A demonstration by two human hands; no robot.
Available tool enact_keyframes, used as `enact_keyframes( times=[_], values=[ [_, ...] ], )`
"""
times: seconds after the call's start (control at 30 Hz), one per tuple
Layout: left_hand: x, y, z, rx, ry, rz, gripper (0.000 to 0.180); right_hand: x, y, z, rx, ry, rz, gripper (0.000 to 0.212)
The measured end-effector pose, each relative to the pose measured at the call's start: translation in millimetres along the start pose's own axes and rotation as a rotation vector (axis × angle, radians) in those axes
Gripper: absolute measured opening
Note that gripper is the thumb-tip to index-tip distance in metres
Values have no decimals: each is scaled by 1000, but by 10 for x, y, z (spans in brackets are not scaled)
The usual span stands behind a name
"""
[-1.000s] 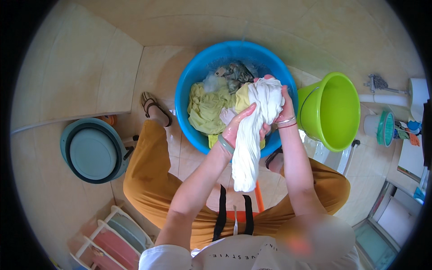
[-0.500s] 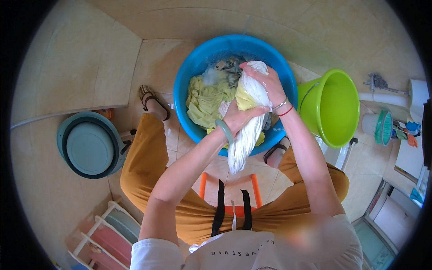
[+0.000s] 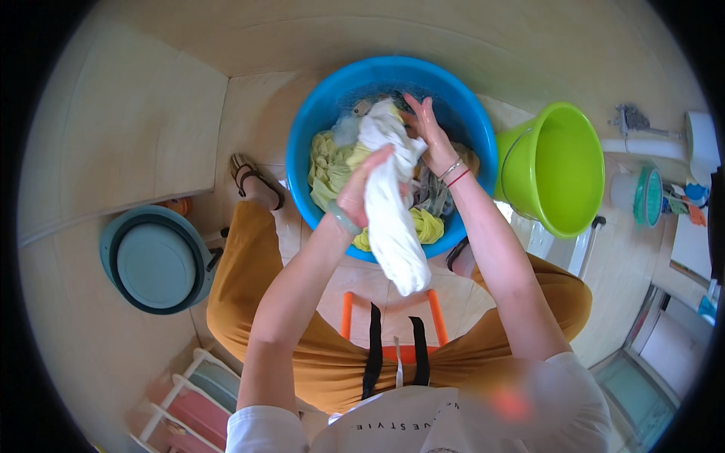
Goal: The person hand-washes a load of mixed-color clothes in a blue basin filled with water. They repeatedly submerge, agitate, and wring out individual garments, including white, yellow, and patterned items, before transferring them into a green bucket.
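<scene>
One white cloth (image 3: 395, 234) is found in hand, lifted partly clear of a blue basin (image 3: 299, 162). Its upper part is bunched over the other clothes, and its lower end is hung past the near rim, above the tiled floor (image 3: 260, 121). The middle of the cloth is gripped by the fingers of the left hand (image 3: 359, 195). The fingers of the right hand (image 3: 436, 147) are spread open beside the upper part; owing to blur and overlap, it cannot be told whether contact is made there.

As to progress, the work is judged to be under way and well short of its end. The white cloth is gathered lengthwise into a loose bundle, but no finished piece is seen set apart from the basin. Left in the basin, held by neither hand, are a pale green cloth (image 3: 325, 170) at the left, a bright yellow cloth (image 3: 429, 226) near the front and a grey cloth (image 3: 436, 198) at the right. A green bucket (image 3: 566, 170) is placed just beside the basin, untouched by either hand.
</scene>
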State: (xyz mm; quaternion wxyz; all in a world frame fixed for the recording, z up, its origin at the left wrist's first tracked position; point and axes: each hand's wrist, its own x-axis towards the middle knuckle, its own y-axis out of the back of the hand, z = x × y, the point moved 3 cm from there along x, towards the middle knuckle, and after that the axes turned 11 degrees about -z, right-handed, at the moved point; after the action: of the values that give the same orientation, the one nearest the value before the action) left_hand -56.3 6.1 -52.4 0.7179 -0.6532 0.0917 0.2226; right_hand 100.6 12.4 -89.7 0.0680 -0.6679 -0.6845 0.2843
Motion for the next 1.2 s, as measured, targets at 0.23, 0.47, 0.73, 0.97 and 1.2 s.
enact_keyframes(
  times=[0.23, 0.47, 0.73, 0.97, 1.2],
  values=[
    [-242, -252, 324, -424, -7, -316, 55, -352, 475, 394, -792, -446, 75, 85],
    [-231, -357, 264, -422, -68, -402, 55, -417, 201, 341, 283, -5, 113, 62],
    [-2, -611, -401, -618, 25, -555, 61, -452, -531, -231, 655, 223, -238, 82],
    [14, -824, -544, -455, -224, -311, 50, -566, -208, -216, 743, 236, -303, 105],
    [-5, -485, -459, -79, 24, -141, 45, -645, -111, -458, 208, 224, -210, 78]
  ],
)
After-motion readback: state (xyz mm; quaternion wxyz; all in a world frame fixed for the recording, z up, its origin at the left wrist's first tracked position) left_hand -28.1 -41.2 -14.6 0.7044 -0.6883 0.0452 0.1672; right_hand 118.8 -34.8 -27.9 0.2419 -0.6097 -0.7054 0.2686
